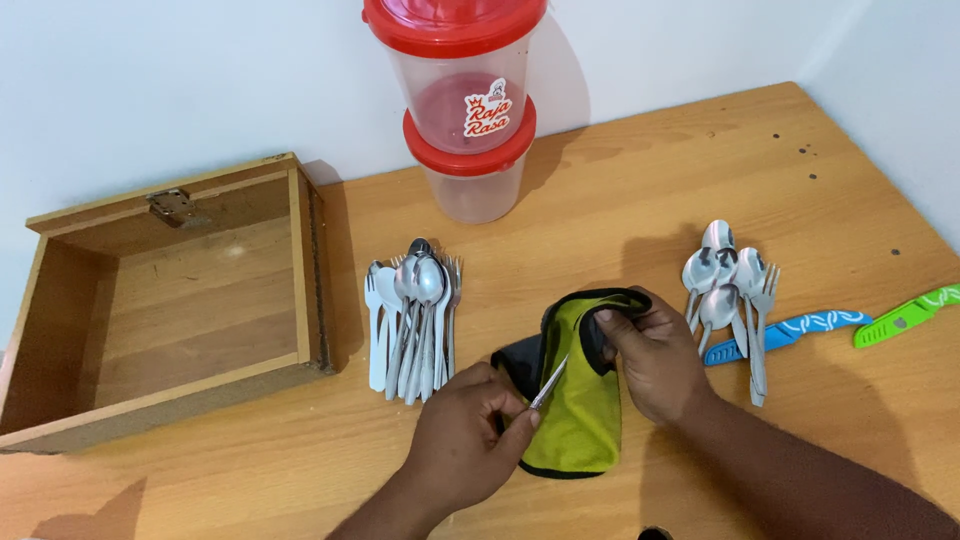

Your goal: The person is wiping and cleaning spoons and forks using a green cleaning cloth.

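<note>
A: Cloth (pixel 582 405), green with a dark edge, lies on the table (pixel 640 180) between the two hands, near the front edge. What is each hand doing?

B: The right hand (pixel 655 360) is closed on the cloth's upper right part, fingers folded over the dark rim and lifting it a little. The left hand (pixel 470 435) pinches one thin metal utensil (pixel 550 383) between thumb and fingers; its tip slants up across the cloth's left side.

A: Which kind of utensil?

B: I cannot tell; only a narrow silver shaft shows.

A: What lies around them?

B: Left of the cloth sits a left pile (pixel 415 320) of spoons and forks, handles toward the person. Right of the right hand is a right pile (pixel 735 290), also spoons and a fork. Touching that pile lies a blue knife (pixel 790 333), and just beyond it a green knife (pixel 905 317).

A: And farther off?

B: An open wooden box (pixel 60 290) stands at the far left, its hinged side toward the wall. Two clear tubs (pixel 465 180) with red lids are stacked against the wall, behind the left pile.
</note>
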